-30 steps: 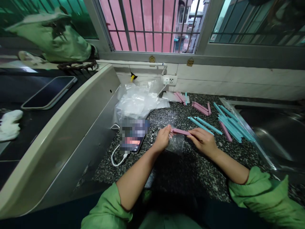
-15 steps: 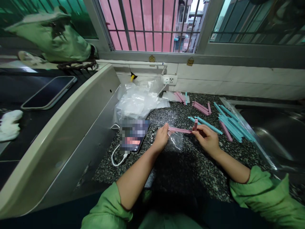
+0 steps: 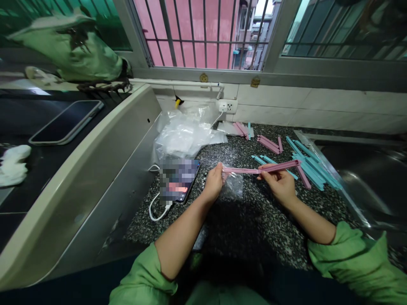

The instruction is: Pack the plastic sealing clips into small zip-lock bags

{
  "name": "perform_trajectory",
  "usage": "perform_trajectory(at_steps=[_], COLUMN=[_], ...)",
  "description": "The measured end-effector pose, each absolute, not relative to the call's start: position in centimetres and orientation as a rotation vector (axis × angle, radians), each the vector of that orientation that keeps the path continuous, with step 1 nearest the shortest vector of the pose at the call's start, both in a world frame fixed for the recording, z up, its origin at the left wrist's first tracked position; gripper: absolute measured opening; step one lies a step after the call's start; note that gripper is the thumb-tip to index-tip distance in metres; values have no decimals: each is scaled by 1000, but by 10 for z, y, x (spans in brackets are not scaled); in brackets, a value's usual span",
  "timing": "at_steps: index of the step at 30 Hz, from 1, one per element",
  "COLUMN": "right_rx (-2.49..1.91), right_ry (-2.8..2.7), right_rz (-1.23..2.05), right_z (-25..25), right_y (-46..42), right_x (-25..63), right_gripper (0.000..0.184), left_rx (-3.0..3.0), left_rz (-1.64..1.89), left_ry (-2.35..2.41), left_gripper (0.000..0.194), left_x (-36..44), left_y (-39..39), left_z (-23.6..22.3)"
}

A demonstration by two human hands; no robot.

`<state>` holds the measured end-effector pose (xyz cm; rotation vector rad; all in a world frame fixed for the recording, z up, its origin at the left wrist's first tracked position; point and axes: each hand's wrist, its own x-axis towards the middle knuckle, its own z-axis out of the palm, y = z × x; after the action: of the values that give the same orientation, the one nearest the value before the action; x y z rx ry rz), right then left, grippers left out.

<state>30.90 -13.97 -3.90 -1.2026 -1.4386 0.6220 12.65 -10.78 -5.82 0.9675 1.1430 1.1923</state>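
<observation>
Between my two hands stretches a long pink plastic bag clip (image 3: 242,170), unfolded at its middle hinge into two narrow arms. My left hand (image 3: 213,183) pinches its left end between thumb and fingers. Near the hinge, my right hand (image 3: 280,184) has closed on the clip, whose other arm slants up to the right above the fingers. Just below the left arm, a small clear plastic bag (image 3: 234,187) lies close to my left fingertips; whether they touch it I cannot tell.
Blue clips (image 3: 313,171) are piled by the metal sink (image 3: 365,169), with pink clips (image 3: 269,144) behind. Clear plastic bags (image 3: 184,135) heap at the back left. A phone (image 3: 187,186) on a white cable lies left of my hands. Behind is a barred window.
The clip's right arm, earlier pointing up end-on at my right fingers, has swung out to the right and lies nearly in line with the left arm. My hands have barely shifted.
</observation>
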Motion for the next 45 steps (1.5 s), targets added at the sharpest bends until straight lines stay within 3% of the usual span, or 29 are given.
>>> perform_trajectory(at_steps=[20, 24, 34, 45], right_rx=[-1103, -1125, -1167, -1216], right_ry=[-1177, -1202, -1122, -1211], right_rz=[1081, 1061, 935, 959], right_z=[-51, -54, -54, -55], right_y=[-129, -127, -123, -133], right_x=[312, 313, 317, 306], right_gripper=[31, 31, 30, 28], left_rx=[921, 1066, 1197, 1120], left_rz=[1176, 1211, 1169, 1050], left_ry=[1142, 1092, 1013, 809], left_gripper=[53, 51, 25, 39], left_x=[125, 122, 123, 124], left_y=[-108, -112, -117, -122], left_z=[-55, -53, -49, -46])
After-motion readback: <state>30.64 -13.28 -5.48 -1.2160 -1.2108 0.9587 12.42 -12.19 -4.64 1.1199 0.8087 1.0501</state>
